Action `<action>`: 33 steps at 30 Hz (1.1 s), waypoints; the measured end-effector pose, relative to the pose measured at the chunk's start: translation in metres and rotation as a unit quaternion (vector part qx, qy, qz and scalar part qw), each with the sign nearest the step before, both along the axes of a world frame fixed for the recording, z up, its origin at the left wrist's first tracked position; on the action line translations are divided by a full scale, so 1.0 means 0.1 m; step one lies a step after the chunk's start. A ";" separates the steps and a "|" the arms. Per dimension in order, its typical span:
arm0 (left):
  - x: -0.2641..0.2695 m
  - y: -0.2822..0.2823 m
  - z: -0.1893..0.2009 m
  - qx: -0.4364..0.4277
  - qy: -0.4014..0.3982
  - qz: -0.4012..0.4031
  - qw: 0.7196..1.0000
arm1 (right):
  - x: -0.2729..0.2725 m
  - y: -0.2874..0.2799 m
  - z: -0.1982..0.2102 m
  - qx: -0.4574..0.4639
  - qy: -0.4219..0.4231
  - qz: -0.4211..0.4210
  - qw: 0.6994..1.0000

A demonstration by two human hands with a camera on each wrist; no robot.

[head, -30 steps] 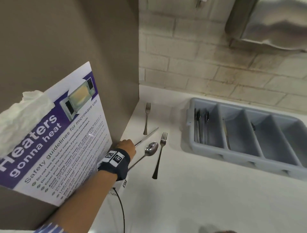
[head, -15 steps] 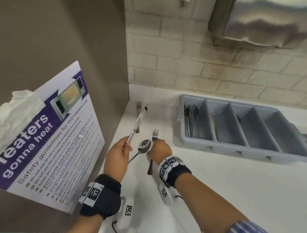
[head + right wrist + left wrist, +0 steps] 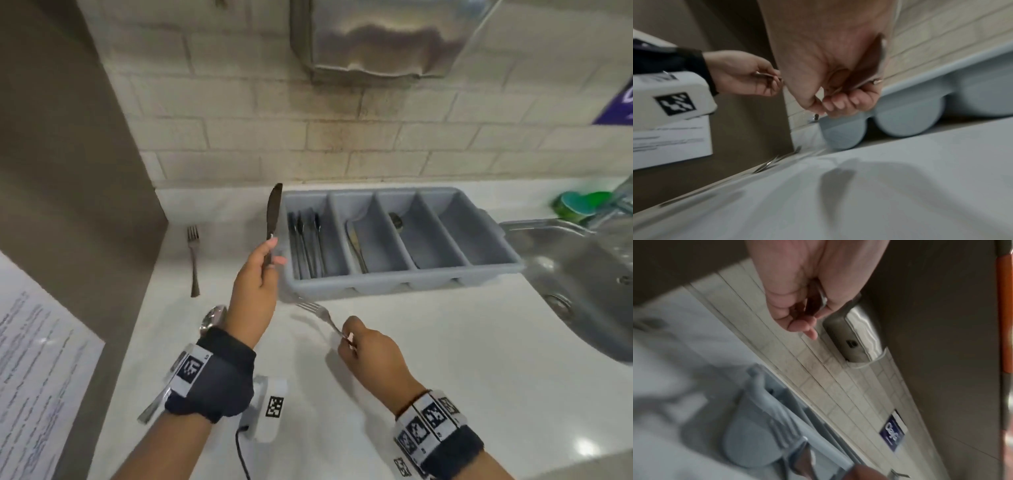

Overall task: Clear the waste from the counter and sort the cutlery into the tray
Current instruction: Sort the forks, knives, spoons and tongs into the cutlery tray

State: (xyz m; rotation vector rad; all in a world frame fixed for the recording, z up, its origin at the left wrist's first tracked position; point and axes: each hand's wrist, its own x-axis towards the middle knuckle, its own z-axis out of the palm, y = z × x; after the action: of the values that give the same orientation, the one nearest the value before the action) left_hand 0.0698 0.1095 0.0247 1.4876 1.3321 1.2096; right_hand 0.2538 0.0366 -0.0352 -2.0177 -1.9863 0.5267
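**Free room and obstacles around the tray**

Open table [image 3: 428,359] is left in front of the tray [image 3: 486,274], where a hand could pass. The left side is closed off by a brown panel [image 3: 68,171], with a fork [image 3: 194,260] lying near its foot and a spoon [image 3: 214,317] partly hidden behind the left wrist. The back is blocked by the tiled wall [image 3: 274,144]; overhead room is cut by a steel dispenser [image 3: 383,37]. To the right, the table is bounded by the sink [image 3: 589,291].
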 end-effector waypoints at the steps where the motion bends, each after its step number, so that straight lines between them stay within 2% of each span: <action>1: 0.20 0.09 0.01 -0.007 -0.004 -0.029 1.000 | 0.21 -0.09 0.04 0.014 0.013 -0.030 0.999; 4: 0.88 0.40 -0.03 -0.063 -0.028 -0.096 0.993 | 0.79 -0.30 0.13 0.052 0.049 -0.127 0.989; 6: 1.33 0.64 -0.15 -0.114 -0.008 -0.119 0.986 | 1.15 -0.35 0.18 0.072 0.064 -0.166 0.981; 8: 1.71 0.86 -0.27 -0.134 0.084 -0.128 0.979 | 1.45 -0.36 0.24 0.090 0.077 -0.183 0.976; 10: 1.98 1.05 -0.39 -0.150 0.199 -0.123 0.961 | 1.70 -0.33 0.27 0.102 0.090 -0.191 0.972; 13: 2.18 1.19 -0.55 -0.173 0.384 -0.114 0.900 | 2.03 -0.19 0.33 0.112 0.121 -0.200 0.966; 15: 2.23 1.24 -0.64 -0.195 0.460 -0.123 0.857 | 2.21 -0.03 0.42 0.124 0.143 -0.200 0.961; 17: 2.26 1.25 -0.69 -0.210 0.482 -0.135 0.840 | 2.39 0.23 0.50 0.136 0.149 -0.194 0.960; 19: 2.28 1.22 -0.66 -0.207 0.455 -0.125 0.857 | 2.59 0.60 0.58 0.149 0.148 -0.194 0.958; 21: 2.27 1.16 -0.59 -0.189 0.408 -0.090 0.888 | 2.75 1.02 0.61 0.146 0.130 -0.194 0.961; 24: 2.23 0.97 -0.41 -0.116 0.311 -0.010 0.943 | 2.90 1.57 0.55 0.072 0.099 -0.187 0.975; 26: 2.17 0.78 -0.26 -0.044 0.251 0.015 0.967 | 2.98 1.82 0.38 -0.010 0.043 -0.165 0.985; 30: 1.94 0.35 -0.13 0.020 0.179 0.028 0.983 | 3.03 2.05 0.03 -0.104 -0.083 -0.096 0.986; 33: 1.65 0.11 -0.17 0.020 0.165 0.056 0.984 | 2.96 2.05 -0.01 -0.107 -0.107 -0.093 0.984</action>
State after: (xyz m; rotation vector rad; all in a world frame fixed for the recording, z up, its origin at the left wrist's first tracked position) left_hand 0.2343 0.1208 0.0080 1.7163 1.6365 1.0957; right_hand 0.5501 0.2414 -0.0360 -2.4548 -1.8974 0.5213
